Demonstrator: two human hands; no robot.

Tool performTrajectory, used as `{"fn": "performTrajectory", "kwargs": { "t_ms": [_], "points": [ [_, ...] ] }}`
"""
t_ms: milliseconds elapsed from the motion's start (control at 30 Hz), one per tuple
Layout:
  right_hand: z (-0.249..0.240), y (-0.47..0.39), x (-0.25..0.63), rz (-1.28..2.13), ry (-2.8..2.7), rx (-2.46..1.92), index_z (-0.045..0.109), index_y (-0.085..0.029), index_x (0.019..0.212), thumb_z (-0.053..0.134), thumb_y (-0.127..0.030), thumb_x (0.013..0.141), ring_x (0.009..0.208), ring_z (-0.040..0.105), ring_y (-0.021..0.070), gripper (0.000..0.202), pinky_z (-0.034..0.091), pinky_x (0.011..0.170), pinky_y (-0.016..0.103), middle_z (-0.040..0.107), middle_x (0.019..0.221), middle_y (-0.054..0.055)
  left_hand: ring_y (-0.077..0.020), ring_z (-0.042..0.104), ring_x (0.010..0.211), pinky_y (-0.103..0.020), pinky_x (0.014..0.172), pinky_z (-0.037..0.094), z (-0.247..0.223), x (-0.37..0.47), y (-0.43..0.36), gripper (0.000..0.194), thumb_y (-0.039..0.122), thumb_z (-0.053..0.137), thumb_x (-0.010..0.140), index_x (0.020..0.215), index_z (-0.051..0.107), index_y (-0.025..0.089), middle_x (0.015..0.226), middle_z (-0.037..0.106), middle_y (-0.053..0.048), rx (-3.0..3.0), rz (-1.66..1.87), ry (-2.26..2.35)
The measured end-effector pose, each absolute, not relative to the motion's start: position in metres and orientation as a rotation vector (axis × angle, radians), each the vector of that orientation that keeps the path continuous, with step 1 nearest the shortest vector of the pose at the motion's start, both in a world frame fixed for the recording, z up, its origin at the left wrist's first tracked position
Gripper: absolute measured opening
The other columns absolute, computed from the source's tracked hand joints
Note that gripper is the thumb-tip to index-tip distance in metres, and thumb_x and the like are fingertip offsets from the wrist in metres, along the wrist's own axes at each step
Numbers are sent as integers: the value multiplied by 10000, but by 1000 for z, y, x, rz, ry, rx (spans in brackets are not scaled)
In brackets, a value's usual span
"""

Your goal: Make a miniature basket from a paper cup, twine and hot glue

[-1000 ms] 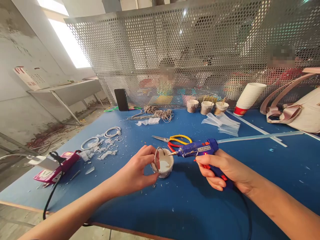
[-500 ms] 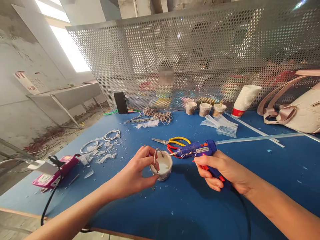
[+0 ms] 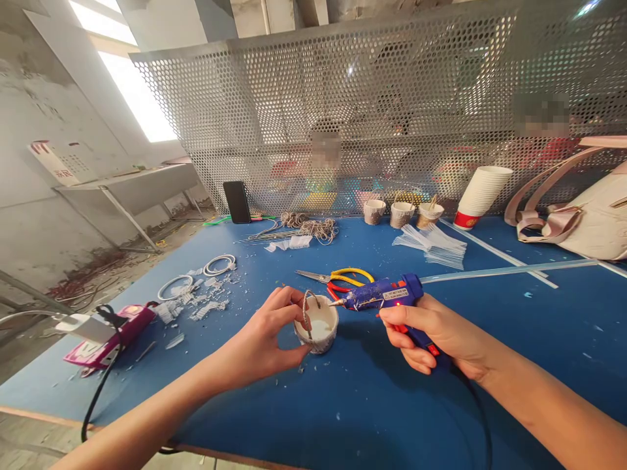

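A small round cup-like basket [image 3: 323, 331] with a pale inside stands on the blue table. A twisted cord handle [image 3: 306, 307] arches over its left part. My left hand [image 3: 279, 329] is closed on the cord and the basket's left rim, with the thumb at the near side. In my right hand [image 3: 416, 329] is a blue glue gun [image 3: 379, 294], its red light lit. The nozzle points left, by the basket's right rim. Behind the nozzle lie scissors [image 3: 350, 277] with yellow and red handles, partly covered by the gun.
Three small baskets [image 3: 402, 214], stacked paper cups [image 3: 484, 196], clear strips [image 3: 434, 246] and a bag [image 3: 588, 209] are at the back right. Cord bundles [image 3: 316, 228] and a phone [image 3: 236, 202] stand behind. A pink power strip [image 3: 112, 343] lies left, with white rings [image 3: 219, 264] and scraps.
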State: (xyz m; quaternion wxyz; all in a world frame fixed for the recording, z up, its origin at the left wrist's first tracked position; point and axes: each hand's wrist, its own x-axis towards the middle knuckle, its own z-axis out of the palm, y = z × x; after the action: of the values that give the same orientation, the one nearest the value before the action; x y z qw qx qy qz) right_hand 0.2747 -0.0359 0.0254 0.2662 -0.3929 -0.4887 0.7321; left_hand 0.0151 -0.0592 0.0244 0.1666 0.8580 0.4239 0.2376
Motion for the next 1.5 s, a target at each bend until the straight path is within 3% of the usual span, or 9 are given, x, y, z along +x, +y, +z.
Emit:
{"fn": "performTrajectory", "kwargs": {
  "t_ms": [333, 467, 567, 733, 1000, 1500],
  "points": [
    [27, -35, 274, 1968, -1323, -1079, 463, -173, 562, 657, -382, 723, 285, 313, 14, 328, 342, 327, 175, 450, 446, -78, -199, 510, 1097, -353, 953, 436, 31, -1, -62, 283, 59, 505, 689, 920, 517, 221, 1168, 521, -49, 2380, 674, 1229],
    [26, -35, 271, 1891, -1395, -1104, 471, -174, 573, 624, -376, 736, 297, 333, 24, 301, 338, 339, 187, 461, 472, -70, -179, 562, 1010, -338, 897, 469, 29, -4, -47, 113, 171, 500, 805, 912, 518, 204, 1107, 583, -65, 2225, 845, 1289],
    [24, -37, 268, 1736, -1578, -1158, 463, -176, 559, 563, -375, 789, 319, 376, 37, 321, 341, 378, 202, 470, 487, -57, -171, 581, 972, -341, 876, 483, 25, 2, -31, 184, 217, 526, 820, 1001, 551, 196, 1065, 622, -58, 2168, 825, 1282],
    [28, -42, 260, 1456, -1876, -1304, 438, -192, 526, 493, -348, 853, 363, 408, 71, 367, 353, 451, 224, 424, 400, -56, -157, 622, 867, -305, 778, 517, 19, 12, -15, 127, 222, 510, 834, 879, 616, 168, 942, 667, -49, 2151, 796, 1188],
    [29, -44, 252, 1396, -1930, -1404, 408, -207, 545, 453, -354, 862, 388, 412, 88, 352, 347, 457, 222, 391, 392, -67, -165, 649, 859, -274, 729, 525, 11, 17, -12, 127, 219, 538, 828, 809, 648, 160, 921, 698, -71, 2147, 941, 1129],
    [27, -55, 249, 1087, -2046, -1418, 406, -212, 611, 436, -297, 861, 396, 409, 89, 266, 344, 462, 230, 467, 509, -52, -153, 633, 738, -237, 676, 501, 3, 19, -11, 175, 258, 545, 829, 837, 686, 156, 796, 715, -37, 2103, 931, 1205]
  ]
}}
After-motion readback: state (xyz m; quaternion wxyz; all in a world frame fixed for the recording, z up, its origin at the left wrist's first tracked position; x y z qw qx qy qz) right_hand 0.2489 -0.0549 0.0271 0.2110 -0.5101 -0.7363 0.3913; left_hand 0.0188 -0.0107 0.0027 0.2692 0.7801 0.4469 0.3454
